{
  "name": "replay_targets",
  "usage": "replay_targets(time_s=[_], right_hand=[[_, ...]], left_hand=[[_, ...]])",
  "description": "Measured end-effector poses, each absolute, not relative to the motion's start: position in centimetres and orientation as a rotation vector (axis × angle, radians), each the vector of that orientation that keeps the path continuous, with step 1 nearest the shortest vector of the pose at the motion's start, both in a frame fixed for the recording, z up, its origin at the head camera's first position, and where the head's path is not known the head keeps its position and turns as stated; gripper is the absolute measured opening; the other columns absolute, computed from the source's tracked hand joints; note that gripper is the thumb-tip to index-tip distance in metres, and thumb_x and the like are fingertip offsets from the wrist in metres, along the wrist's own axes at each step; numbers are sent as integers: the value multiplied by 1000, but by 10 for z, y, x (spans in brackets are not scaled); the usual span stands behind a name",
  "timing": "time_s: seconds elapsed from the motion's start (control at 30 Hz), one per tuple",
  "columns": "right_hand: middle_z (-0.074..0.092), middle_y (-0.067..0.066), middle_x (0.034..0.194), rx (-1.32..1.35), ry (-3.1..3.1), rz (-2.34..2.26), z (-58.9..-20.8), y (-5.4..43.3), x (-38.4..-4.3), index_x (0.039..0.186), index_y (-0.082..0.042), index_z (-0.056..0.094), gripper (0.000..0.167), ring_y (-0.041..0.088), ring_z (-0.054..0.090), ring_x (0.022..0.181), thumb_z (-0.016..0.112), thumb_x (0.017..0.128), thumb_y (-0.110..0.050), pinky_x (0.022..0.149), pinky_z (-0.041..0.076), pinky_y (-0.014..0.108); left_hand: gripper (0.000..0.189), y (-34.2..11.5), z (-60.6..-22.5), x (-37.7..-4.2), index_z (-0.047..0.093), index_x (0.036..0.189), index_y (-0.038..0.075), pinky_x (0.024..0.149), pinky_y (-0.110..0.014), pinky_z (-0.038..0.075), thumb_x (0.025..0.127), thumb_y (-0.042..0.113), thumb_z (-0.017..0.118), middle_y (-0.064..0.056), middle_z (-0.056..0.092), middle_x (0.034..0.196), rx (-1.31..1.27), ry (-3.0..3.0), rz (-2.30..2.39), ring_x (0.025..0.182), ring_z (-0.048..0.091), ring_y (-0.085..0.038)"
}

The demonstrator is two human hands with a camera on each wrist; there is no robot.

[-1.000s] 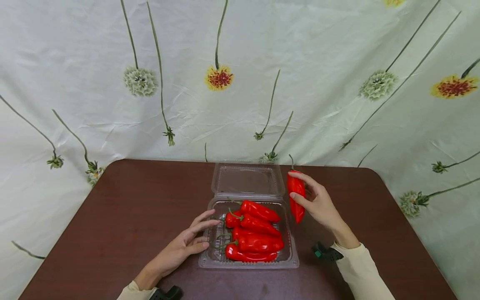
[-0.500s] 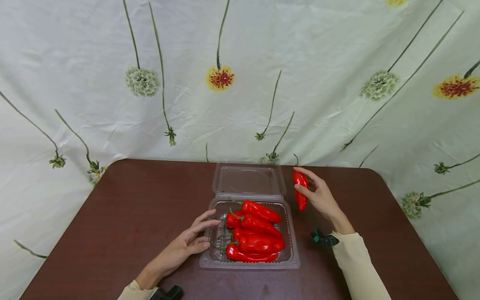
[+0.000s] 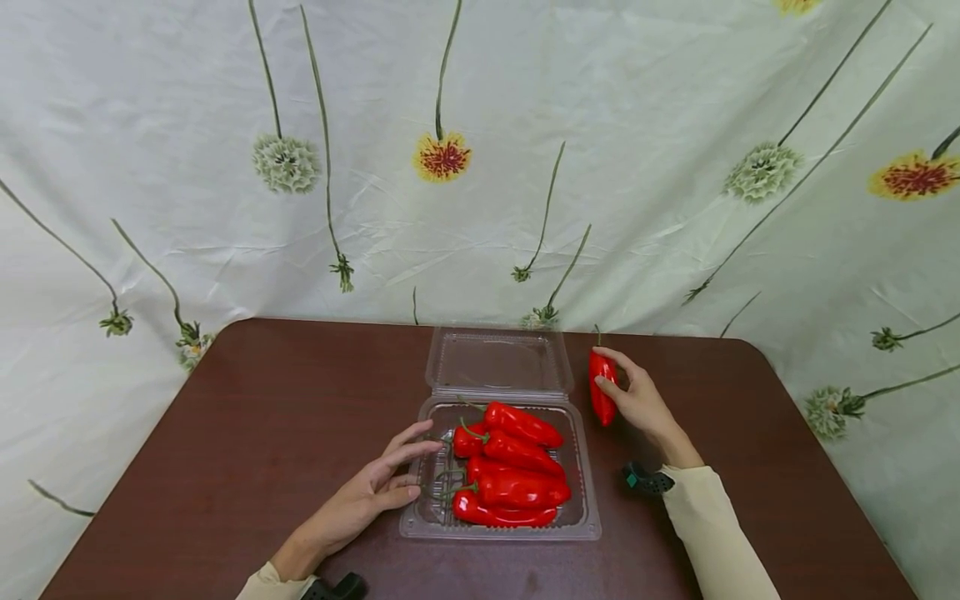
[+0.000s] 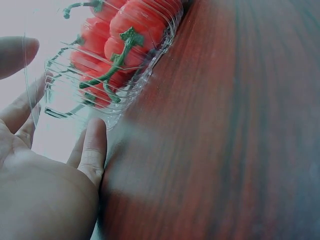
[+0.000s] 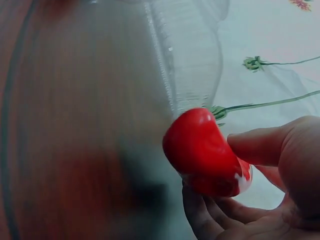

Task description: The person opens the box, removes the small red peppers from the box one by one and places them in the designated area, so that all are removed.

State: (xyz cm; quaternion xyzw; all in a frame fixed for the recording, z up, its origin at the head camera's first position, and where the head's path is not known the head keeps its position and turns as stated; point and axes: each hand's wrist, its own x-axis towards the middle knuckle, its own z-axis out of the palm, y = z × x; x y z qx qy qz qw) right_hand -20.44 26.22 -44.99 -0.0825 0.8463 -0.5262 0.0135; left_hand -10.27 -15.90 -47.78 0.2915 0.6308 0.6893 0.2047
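Note:
A long red pepper [image 3: 602, 387] with a thin green stem is pinched between the thumb and fingers of my right hand [image 3: 637, 400], to the right of the open lid. In the right wrist view the rounded end of this pepper [image 5: 205, 152] faces the camera. My left hand [image 3: 363, 492] rests its spread fingers along the left rim of a clear plastic clamshell box [image 3: 588, 500]. Several red peppers [image 3: 517, 483] lie in the box with their stems pointing left. Up close, the left wrist view shows peppers [image 4: 135, 35] behind the ribbed clear wall.
The box's hinged lid [image 3: 498, 360] lies folded back toward the far table edge. All of this is on a dark brown wooden table [image 3: 300, 400]. Behind it hangs a pale cloth [image 3: 480, 208] printed with flowers. Each wrist wears a dark strap [image 3: 648, 481].
My right hand has carried its pepper slightly right and away from the box, up at first, then a little lower. The left hand stays at the box's rim.

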Motion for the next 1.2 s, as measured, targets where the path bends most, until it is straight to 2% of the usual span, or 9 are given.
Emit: replay_targets(time_s=[0.1, 0.4, 0.7, 0.93, 1.1, 1.2], right_hand=[[52, 30, 137, -241, 2658, -1633, -455, 263, -206, 149, -1, 43, 52, 40, 57, 113, 60, 99, -5, 78, 52, 27], [54, 26, 137, -162, 2711, -1583, -465, 267, -208, 145, -6, 49, 49, 39, 56, 112, 61, 98, -3, 80, 51, 29], [61, 27, 119, -122, 2782, -1501, -464, 266, -207, 142, -6, 53, 50, 24, 60, 77, 66, 94, -2, 64, 50, 27], [61, 26, 125, -101, 2805, -1507, -466, 267, -208, 141, -8, 55, 47, 31, 66, 88, 65, 96, -4, 66, 52, 28], [61, 26, 127, -94, 2828, -1498, -467, 266, -208, 140, -9, 56, 46, 32, 66, 85, 65, 96, -5, 64, 51, 28], [61, 26, 127, -102, 2838, -1499, -468, 266, -209, 141, -9, 55, 46, 35, 66, 92, 66, 96, -6, 65, 52, 29]], left_hand=[[53, -159, -478, -102, 35, 152, -1, 103, -23, 42, 101, -3, 49, -20, -5, 166, 805, 1741, 1930, 144, 27, 2], [53, -158, -479, -102, 36, 153, 1, 102, -23, 43, 101, -3, 49, -19, -5, 166, 807, 1739, 1939, 144, 28, 1], [52, -159, -478, -101, 36, 153, 1, 103, -22, 41, 102, -2, 47, -18, -4, 166, 804, 1745, 1930, 144, 28, 2], [52, -159, -477, -101, 36, 153, 1, 103, -23, 41, 102, -2, 47, -18, -5, 166, 805, 1747, 1923, 144, 27, 2], [52, -159, -476, -101, 35, 153, 1, 104, -23, 41, 102, -2, 47, -18, -4, 166, 805, 1742, 1925, 144, 27, 2], [52, -159, -475, -101, 36, 153, 1, 105, -23, 40, 102, -2, 47, -18, -4, 166, 796, 1748, 1919, 144, 26, 3]])
